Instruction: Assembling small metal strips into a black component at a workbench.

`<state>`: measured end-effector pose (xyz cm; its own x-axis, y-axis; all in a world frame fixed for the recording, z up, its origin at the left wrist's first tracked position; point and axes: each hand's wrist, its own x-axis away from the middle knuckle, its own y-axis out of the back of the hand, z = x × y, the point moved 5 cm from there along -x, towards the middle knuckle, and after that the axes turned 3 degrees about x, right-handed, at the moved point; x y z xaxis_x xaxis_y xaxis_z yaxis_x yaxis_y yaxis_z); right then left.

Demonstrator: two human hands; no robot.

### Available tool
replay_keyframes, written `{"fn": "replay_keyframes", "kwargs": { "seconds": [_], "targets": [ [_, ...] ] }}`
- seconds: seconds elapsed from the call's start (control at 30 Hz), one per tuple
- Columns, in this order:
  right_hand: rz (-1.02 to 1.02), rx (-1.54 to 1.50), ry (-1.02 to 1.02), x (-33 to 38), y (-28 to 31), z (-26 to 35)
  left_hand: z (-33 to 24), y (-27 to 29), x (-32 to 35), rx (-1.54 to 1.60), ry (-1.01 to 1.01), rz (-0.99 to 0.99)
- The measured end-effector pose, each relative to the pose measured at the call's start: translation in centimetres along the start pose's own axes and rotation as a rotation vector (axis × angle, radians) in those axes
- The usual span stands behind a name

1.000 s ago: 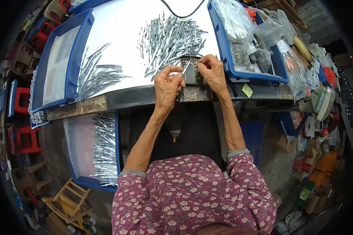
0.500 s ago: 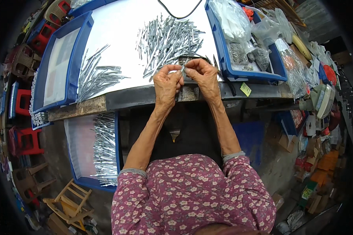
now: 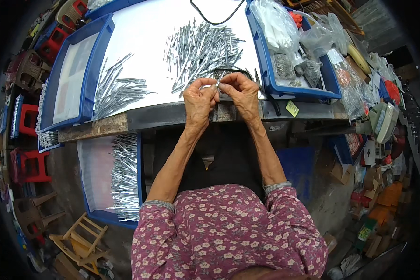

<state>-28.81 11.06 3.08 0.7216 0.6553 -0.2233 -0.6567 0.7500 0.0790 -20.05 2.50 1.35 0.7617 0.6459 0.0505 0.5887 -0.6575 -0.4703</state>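
Note:
Near the table's front edge, my left hand and my right hand meet, thumbs and fingers pinched on one small silver metal piece. Most of the piece is hidden by the fingertips, so its exact kind cannot be made out. Just beyond them lies a large heap of slim grey metal strips. A smaller pile of similar strips spreads on the white tabletop at the left. Partly covered by my right hand is a small dark tray.
A blue tray stands at the table's left; another blue tray with plastic bags of small parts stands at the right. Below the table's left side, a blue crate holds many shiny strips. A black cable curves at the far edge.
My hands stay together on the small metal piece, with only a slight shift of the fingers. The whole view has moved a little; the heaps look the same.

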Motion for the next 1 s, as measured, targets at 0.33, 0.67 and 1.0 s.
{"fn": "replay_keyframes", "kwargs": {
  "seconds": [0.33,0.67,1.0],
  "targets": [
    [0.067,0.062,0.028,-0.8,1.2,0.1,-0.3,0.1,-0.2,0.030,0.093,0.068],
    [0.124,-0.290,-0.072,-1.8,1.0,-1.1,-1.0,-1.1,0.0,-0.194,-0.200,-0.006],
    [-0.015,-0.268,-0.108,-0.8,0.6,-0.8,-0.2,-1.3,0.3,-0.415,-0.371,-0.168]
  ]
}}
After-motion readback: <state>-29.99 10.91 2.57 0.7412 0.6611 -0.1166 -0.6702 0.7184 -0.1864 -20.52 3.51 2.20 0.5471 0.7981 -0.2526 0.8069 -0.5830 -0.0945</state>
